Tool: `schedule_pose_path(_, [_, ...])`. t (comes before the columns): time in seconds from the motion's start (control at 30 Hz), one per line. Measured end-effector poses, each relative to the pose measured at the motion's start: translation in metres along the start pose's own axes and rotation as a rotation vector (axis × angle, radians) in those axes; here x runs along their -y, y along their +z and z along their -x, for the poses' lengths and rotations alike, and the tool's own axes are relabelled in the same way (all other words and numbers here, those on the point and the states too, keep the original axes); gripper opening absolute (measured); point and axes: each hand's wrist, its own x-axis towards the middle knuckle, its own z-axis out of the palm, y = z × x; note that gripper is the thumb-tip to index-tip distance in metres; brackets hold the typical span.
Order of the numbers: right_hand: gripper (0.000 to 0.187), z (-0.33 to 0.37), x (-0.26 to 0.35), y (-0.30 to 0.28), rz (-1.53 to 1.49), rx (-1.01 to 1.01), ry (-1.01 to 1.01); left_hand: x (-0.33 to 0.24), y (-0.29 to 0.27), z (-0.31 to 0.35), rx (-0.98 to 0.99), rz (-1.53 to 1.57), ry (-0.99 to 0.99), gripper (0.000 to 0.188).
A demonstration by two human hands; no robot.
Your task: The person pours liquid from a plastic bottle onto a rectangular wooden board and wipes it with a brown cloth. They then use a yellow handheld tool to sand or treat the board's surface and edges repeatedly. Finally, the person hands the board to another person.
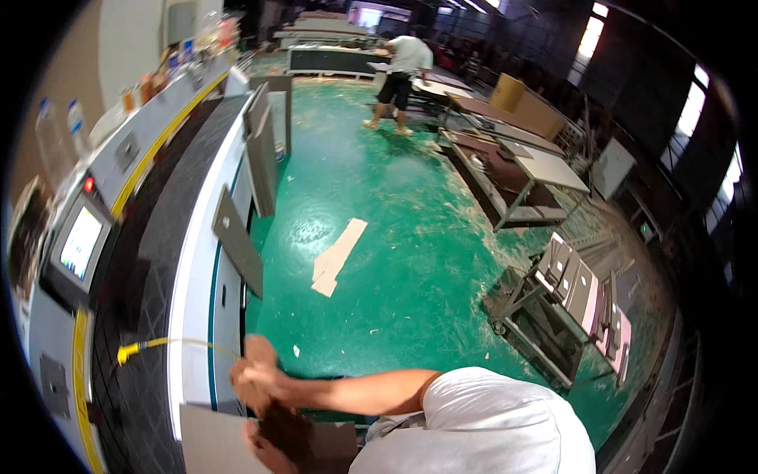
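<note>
My right hand [259, 374] reaches left to the edge of the long machine, its fingers bunched and blurred; what they hold, if anything, is hidden. A yellow hose [185, 340] runs from beside this hand over the machine's white edge to a yellow nozzle-like end [129, 351] above the dark belt. Lower down, my left hand [268, 452] shows only in part, smeared and next to a dark blurred shape. Under and around the hands is a flat greyish board [212, 442], and another board piece [335, 446] shows to its right.
The long machine has a dark belt [154, 268] and a lit screen [81, 241]. Boards [237, 241] lean against its side. A wood scrap [339, 257] lies on the green floor. At right stands a cart with panels [572, 284]; farther off, a person [410, 59] works at a table.
</note>
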Motion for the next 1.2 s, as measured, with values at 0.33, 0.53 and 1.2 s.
schedule_pose_path(0.33, [0.039,0.023,0.157,-0.068,0.84,0.322,0.012,-0.15,0.103,0.002,0.37,0.764,-0.049,0.037])
schedule_pose_path(0.53, [0.071,-0.002,0.142,-0.12,0.666,0.44,0.191,-0.163,0.093,0.005,0.335,0.587,0.11,0.038])
schedule_pose_path(1.2, [0.058,-0.339,0.348,0.059,0.579,0.716,-0.231,-0.016,0.032,0.07,-0.577,-0.539,-0.143,0.05])
